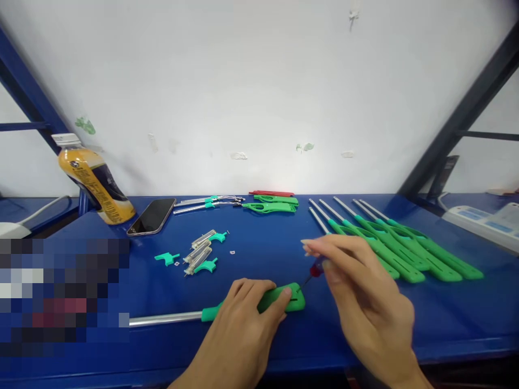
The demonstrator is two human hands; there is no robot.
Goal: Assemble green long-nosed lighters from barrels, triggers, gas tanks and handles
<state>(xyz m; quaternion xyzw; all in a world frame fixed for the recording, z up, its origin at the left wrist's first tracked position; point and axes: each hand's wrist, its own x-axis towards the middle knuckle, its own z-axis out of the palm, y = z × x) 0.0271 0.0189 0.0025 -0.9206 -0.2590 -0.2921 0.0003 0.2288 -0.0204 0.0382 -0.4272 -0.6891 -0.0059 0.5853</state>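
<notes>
My left hand [243, 324] is closed around a green long-necked gas lighter [298, 305], pressing it flat against the blue table. The lighter's silver tube [166, 320] points left. In my right hand [365, 302] is a small screwdriver [316, 268] with a dark red handle, mostly hidden by the fingers. Its thin tip meets the end of the lighter's handle, near a slot. Beyond the left hand lie clear fuel tanks [198, 254] and teal triggers [167, 259]. Several whole green lighters [405, 243] rest side by side to the right of my right hand.
At the back are metal tubes with wires [194, 208], green handle shells [271, 206] and a red shell [271, 193]. A phone [153, 216] and a yellow drink bottle [97, 178] stand at the left. A white power strip [482, 221] sits far right. The lower left is pixelated.
</notes>
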